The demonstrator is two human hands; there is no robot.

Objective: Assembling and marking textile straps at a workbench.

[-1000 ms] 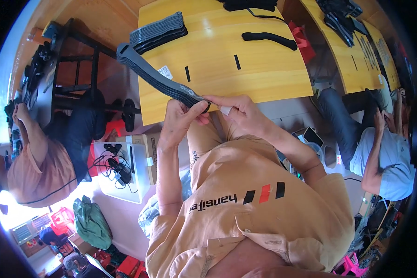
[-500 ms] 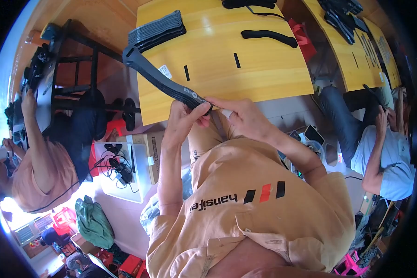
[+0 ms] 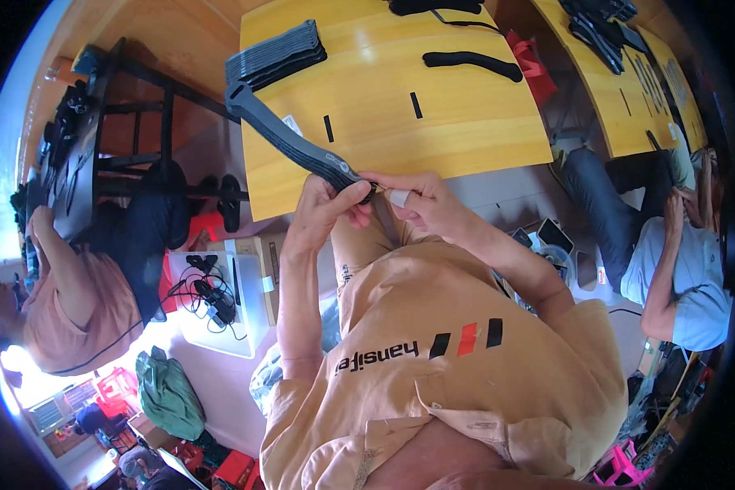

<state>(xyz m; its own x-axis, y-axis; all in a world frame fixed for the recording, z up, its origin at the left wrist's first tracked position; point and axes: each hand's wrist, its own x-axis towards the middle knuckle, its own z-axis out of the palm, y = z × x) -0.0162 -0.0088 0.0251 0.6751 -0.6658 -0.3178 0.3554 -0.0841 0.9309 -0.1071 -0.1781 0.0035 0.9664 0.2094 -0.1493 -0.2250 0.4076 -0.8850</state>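
A curved bundle of dark grey straps (image 3: 290, 145) is gripped at its near end by my left hand (image 3: 322, 214), thumb on top and fingers curled underneath. The bundle's rounded far end sticks out past the table's left edge. My right hand (image 3: 425, 202) is closed at the same near end, with its index fingertip against the straps. A whitish wrap (image 3: 398, 198) shows on one of its fingers. What lies between the right fingertips is too small to make out. Beyond my hands, a stack of similar grey straps (image 3: 278, 53) lies on the yellow table (image 3: 367, 106).
A black curved strap (image 3: 474, 64) lies on the table's right side, with more black pieces (image 3: 437, 6) at the far edge. A white bin (image 3: 249, 302) with black cables (image 3: 208, 290) stands left of me. Other people sit at tables on both sides.
The bundle's far end has swung slightly to the right. My right hand has turned a little, showing more of the whitish wrap. The person at left has lowered an arm.
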